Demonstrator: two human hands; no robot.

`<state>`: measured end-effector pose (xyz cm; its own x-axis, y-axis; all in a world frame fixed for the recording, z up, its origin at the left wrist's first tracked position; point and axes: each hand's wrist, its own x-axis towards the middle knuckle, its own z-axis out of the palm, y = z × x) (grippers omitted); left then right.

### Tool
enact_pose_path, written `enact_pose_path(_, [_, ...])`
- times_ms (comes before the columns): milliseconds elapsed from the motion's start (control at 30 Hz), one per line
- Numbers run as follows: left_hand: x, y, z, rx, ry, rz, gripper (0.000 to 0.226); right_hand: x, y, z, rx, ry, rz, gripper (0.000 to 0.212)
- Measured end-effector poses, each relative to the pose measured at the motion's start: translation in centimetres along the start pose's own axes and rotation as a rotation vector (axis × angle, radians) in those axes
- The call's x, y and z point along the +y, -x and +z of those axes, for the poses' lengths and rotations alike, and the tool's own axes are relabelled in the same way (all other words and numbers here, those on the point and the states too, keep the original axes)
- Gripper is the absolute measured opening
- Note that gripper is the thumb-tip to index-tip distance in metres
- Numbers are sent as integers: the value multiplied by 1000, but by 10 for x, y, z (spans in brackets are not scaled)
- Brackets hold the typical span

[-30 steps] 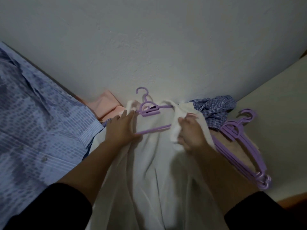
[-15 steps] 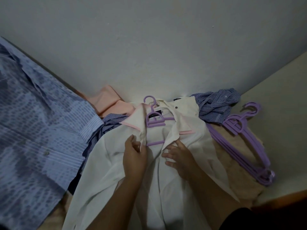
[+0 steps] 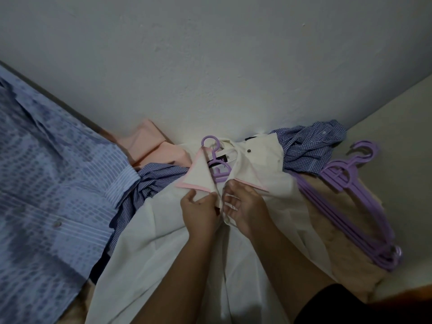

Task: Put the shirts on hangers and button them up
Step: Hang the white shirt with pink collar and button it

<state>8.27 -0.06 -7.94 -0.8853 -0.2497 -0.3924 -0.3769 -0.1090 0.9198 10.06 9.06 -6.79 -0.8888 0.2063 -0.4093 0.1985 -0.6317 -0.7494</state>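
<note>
The white shirt is now seen laid flat with a purple hanger inside its collar, where a second ago the hanger was only being worked in under the fabric; since half a second ago both hands have been drawn together just below the collar. The left hand and the right hand are held side by side at the top of the placket, the fingers of each curled onto an edge of the front (whether a button is pinched cannot be told). The hanging step is therefore judged done for this shirt, and the buttoning just begun, nearest the collar. Right of the shirt the spare hangers lie stacked; left of it lies the blue shirt, apparently buttoned.
</note>
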Motion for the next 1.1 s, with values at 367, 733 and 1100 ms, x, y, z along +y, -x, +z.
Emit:
enact_pose_path(367, [9, 10, 1, -149, 190, -262, 60, 9, -10, -2, 208, 467, -80, 18])
enact_pose_path(733, [-1, 6, -2, -132, -21, -153, 47, 6, -1, -2, 224, 666, -227, 16])
enact_pose_path(1100, [-8, 0, 0, -114, -78, -74, 48, 6, -12, -11, 185, 750, -110, 24])
